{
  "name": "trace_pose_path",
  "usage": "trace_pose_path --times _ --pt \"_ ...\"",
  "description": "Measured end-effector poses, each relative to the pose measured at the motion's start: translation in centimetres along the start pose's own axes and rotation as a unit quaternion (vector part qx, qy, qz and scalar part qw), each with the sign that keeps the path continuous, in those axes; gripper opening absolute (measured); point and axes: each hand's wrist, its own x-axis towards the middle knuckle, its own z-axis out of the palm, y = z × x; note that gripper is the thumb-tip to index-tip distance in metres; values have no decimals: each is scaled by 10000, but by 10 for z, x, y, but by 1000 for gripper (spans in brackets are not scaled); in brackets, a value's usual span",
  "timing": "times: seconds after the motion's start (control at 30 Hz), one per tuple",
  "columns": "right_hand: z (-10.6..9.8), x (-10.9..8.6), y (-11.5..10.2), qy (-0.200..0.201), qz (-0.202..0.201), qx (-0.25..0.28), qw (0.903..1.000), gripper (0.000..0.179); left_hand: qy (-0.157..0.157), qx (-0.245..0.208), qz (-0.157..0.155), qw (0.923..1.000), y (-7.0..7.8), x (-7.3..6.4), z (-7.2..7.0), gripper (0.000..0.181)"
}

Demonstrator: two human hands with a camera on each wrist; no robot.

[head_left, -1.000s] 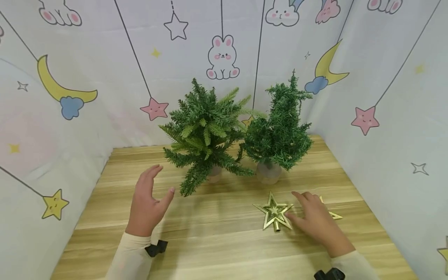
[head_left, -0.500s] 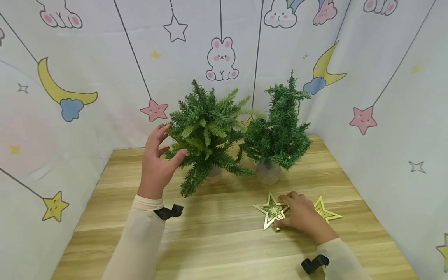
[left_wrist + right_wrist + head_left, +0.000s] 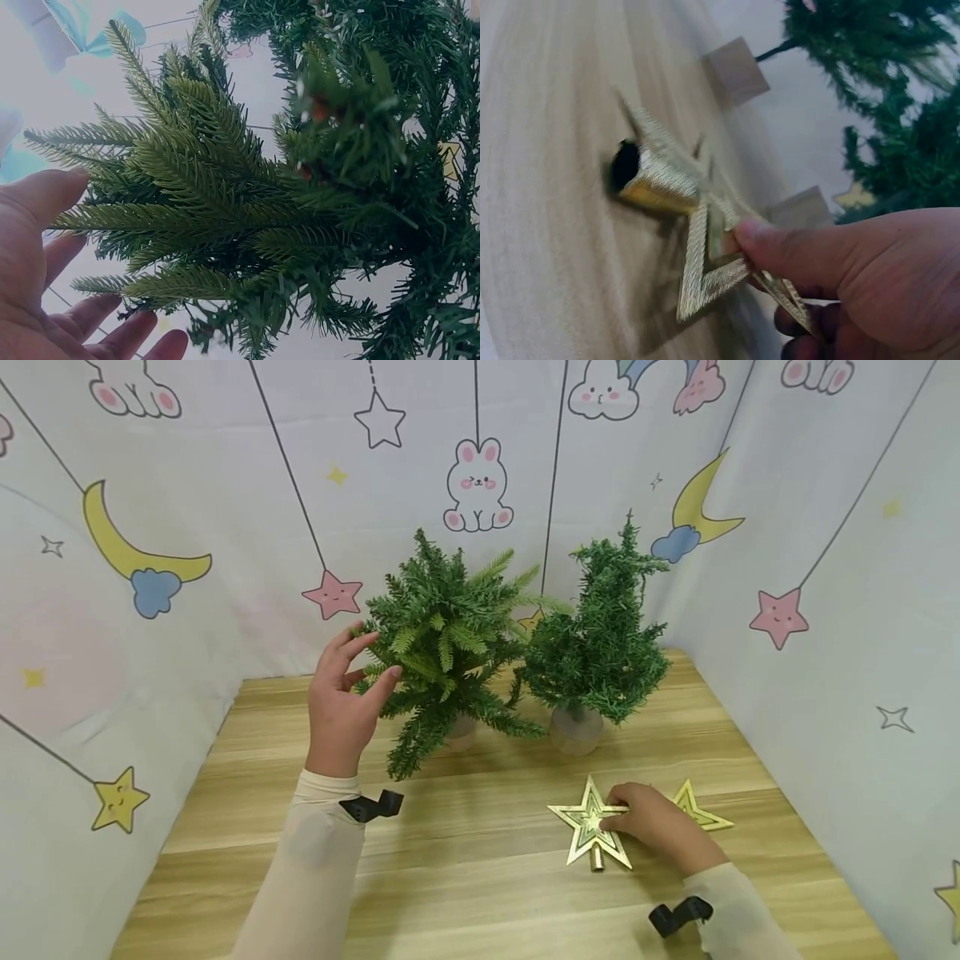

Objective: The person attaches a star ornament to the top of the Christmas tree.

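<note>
The right hand (image 3: pixel 663 827), which half a second earlier lay over the gold star (image 3: pixel 591 821) flat on the desk (image 3: pixel 465 885), now pinches one side of it between thumb and fingers; the star is tilted and shifted slightly toward the person, though whether its tube (image 3: pixel 597 857) clears the surface cannot be determined. The left hand (image 3: pixel 339 718), well apart a second ago, is at the left tree's (image 3: pixel 442 627) branch tips, fingers spread, contact unconfirmed. The second star (image 3: pixel 693 812) lies unmoved, partly behind the right hand.

Head view downward — wrist close-ups
</note>
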Motion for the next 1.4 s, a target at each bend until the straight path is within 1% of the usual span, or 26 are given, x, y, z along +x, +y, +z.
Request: trace_pose_path --times 0.1,0.2,0.23,0.33,0.43,0.47,0.57,0.63,0.7,0.8,0.9,0.97,1.03,1.2,1.3,1.4 --pt "-7 -2 0 -128 -212 325 9992 15 -14 -3 14 10000 0 0 -1 51" --pt "-15 -4 0 -133 -422 542 9975 6 -37 16 19 10000 0 0 -2 49" --pt "-19 -5 -1 -143 -482 688 9964 4 -40 12 13 10000 0 1 -3 48" --pt "-31 -8 -3 -90 -478 1133 9924 3 -32 -25 -12 10000 -2 1 -3 45" --pt "-49 -14 -11 166 -410 1377 9895 6 12 -109 -34 9999 -3 2 -3 43" --pt "-57 -16 -14 282 -399 1386 9891 8 31 -123 -36 9999 -3 3 -3 42" --pt "-87 -24 -28 640 -579 1456 9856 15 93 -185 -54 9998 -2 5 -3 40" --pt "-109 -29 -41 948 -778 1503 9810 16 131 -209 -61 9997 -2 6 -3 40" --pt "-130 -33 -54 1342 -987 1499 9746 16 155 -233 -61 9996 -1 7 -4 39" --pt "-161 -36 -75 2069 -1153 1368 9619 16 164 -263 -47 9995 0 8 -4 38" --pt "-190 -35 -97 2658 -1156 1304 9482 16 143 -309 -21 9994 -1 8 -5 38" --pt "-208 -30 -112 2957 -1147 1267 9399 18 126 -314 -24 9994 -2 8 -5 38" --pt "-225 -22 -128 3152 -1192 1275 9329 18 114 -296 -42 9995 -3 7 -5 39" --pt "-259 7 -168 3360 -1517 1576 9161 21 102 -266 -55 9996 -4 4 -5 40" --pt "-273 22 -191 3440 -1758 1809 9044 24 67 -316 5 9995 -4 3 -3 40" --pt "-281 35 -215 3528 -2080 1866 8930 25 34 -365 44 9993 -2 3 -1 39"
